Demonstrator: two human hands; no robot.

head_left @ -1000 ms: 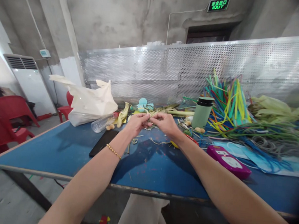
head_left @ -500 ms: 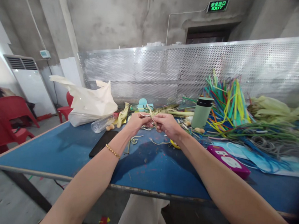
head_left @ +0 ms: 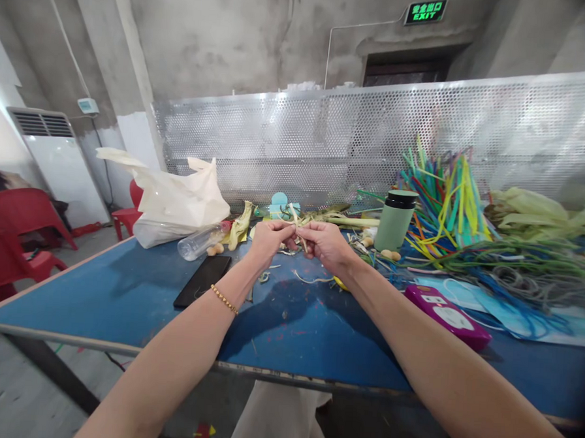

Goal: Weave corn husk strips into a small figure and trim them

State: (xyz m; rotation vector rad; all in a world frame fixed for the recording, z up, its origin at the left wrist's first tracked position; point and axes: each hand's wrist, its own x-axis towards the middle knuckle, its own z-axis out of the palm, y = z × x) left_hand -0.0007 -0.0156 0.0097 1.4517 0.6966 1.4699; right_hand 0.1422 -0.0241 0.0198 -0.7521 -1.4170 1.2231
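Close together over the blue table [head_left: 285,349], my left hand [head_left: 270,239] and my right hand [head_left: 324,241] both pinch pale plant strips [head_left: 293,212]. The strips look like husk or straw and cross between my fingertips, with one end sticking up and another hanging down. My fingers hide how the strips are joined. Below my right hand lies a thin loose strip [head_left: 313,279]. Part of a yellow ring [head_left: 341,284] shows beside my right wrist. Left of my left forearm rests a black phone [head_left: 202,281].
A plastic bag [head_left: 176,196], a clear bottle [head_left: 200,241] and walnut-like pieces [head_left: 215,249] stand left. To the right are a green jar [head_left: 395,221], a purple box [head_left: 447,316], coloured strips [head_left: 450,201], blue masks [head_left: 504,305] and corn husks [head_left: 542,212]. A perforated metal panel [head_left: 277,140] runs behind.
My left hand has turned slightly and moved a little closer to my right one. The strip end that lay across my left fingers no longer shows there. My right hand barely moved.
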